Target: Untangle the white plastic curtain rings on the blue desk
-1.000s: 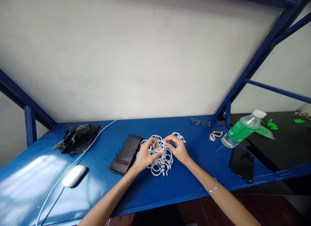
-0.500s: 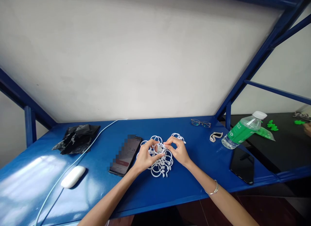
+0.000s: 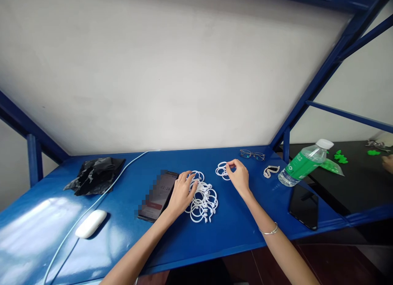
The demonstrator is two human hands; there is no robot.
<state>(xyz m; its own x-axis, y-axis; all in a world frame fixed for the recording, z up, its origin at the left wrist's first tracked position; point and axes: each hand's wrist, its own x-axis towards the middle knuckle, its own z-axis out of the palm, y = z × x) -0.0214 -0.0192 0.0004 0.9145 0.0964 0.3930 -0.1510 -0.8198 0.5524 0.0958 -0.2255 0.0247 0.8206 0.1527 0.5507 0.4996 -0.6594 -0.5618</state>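
Observation:
White plastic curtain rings (image 3: 203,201) lie in a tangled pile on the blue tabletop (image 3: 245,236). Over the pile's upper left edge is my left hand (image 3: 181,193), its fingers apart and curved down at the rings; nothing is plainly held in it. Farther right, a small group of closed white rings (image 3: 220,170) lies apart from the pile. My right hand (image 3: 239,178) is there with thumb and forefinger pinched on the edge of one ring. The fingers partly cover that group.
A phone (image 3: 158,197) lies left of the pile, near a white mouse (image 3: 91,224), a cable (image 3: 101,198) and a black plastic bag (image 3: 95,174). Rightward are glasses (image 3: 251,155), a whitish strap (image 3: 271,171), a water bottle (image 3: 303,164) and a dark phone (image 3: 303,206). Another person's hand (image 3: 388,162) shows far right.
My hands have parted. The right hand carried a ring from above the pile to the small group on the right; my left hand let go of it and came down to the pile.

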